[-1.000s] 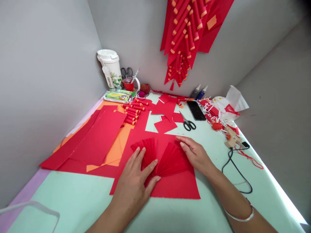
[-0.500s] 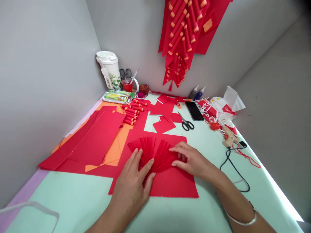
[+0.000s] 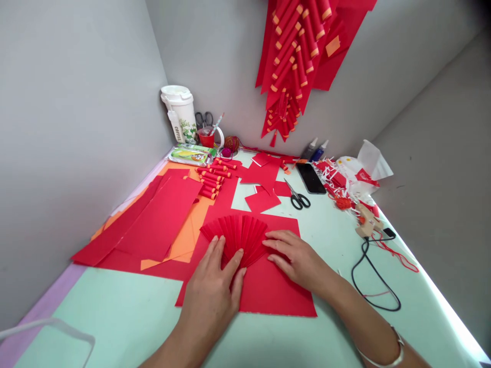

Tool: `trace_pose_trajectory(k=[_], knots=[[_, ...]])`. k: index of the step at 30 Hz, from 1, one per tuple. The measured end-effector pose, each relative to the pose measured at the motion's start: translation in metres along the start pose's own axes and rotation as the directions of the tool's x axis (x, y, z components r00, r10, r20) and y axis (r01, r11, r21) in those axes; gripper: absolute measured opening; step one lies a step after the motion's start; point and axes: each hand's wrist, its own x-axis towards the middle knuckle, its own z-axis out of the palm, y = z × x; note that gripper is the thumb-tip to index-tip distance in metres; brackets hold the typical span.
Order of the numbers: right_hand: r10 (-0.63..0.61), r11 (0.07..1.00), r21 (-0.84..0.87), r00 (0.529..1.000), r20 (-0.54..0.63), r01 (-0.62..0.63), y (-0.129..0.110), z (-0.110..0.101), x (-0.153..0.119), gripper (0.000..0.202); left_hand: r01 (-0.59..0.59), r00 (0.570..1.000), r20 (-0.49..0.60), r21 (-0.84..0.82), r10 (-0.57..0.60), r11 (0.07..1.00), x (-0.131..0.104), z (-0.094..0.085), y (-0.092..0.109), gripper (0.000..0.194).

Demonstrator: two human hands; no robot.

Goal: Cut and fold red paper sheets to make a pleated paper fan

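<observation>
A pleated red paper fan (image 3: 244,232) lies spread in a half round on a flat red paper sheet (image 3: 272,291). My left hand (image 3: 215,278) holds it down on its lower left part, index finger and thumb near the gathered base, the other fingers on the left pleats. My right hand (image 3: 297,258) is at the fan's right edge, fingers together and bent against the outer pleats, thumb below. Part of the fan's base and left side is hidden under my left hand.
Red card sheets (image 3: 153,225) over orange paper lie left. Small red paper rolls (image 3: 210,179), black scissors (image 3: 299,199) and a phone (image 3: 311,178) lie behind. A glue gun (image 3: 368,222) with its cord is right. Red decorations (image 3: 293,51) hang on the wall.
My right hand has pushed the fan's right side inward and up, closing the gap in its middle. My left hand stays on the fan. The view has shifted slightly.
</observation>
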Motion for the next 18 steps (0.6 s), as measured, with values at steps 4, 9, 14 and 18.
trace_pose_trajectory(k=[4,9,14,18], knots=[[-0.033,0.999,-0.011,0.999,-0.026,0.033,-0.002,0.003,0.001,0.033,0.004,1.0,0.01,-0.005,-0.004,1.0,-0.001,-0.001,0.0,0.032],[-0.055,0.998,-0.029,0.998,-0.038,0.053,-0.005,0.008,0.001,0.032,0.004,1.0,-0.005,-0.023,-0.004,1.0,-0.002,-0.003,0.0,0.033],[-0.075,0.996,-0.042,0.996,-0.049,0.073,-0.007,0.011,0.001,0.034,0.008,1.0,-0.01,-0.029,-0.009,1.0,-0.003,-0.002,-0.001,0.031],[-0.081,0.996,-0.043,0.995,-0.058,0.079,-0.007,0.011,0.002,0.034,0.001,1.0,-0.003,-0.039,-0.001,0.999,-0.003,-0.002,-0.002,0.031]])
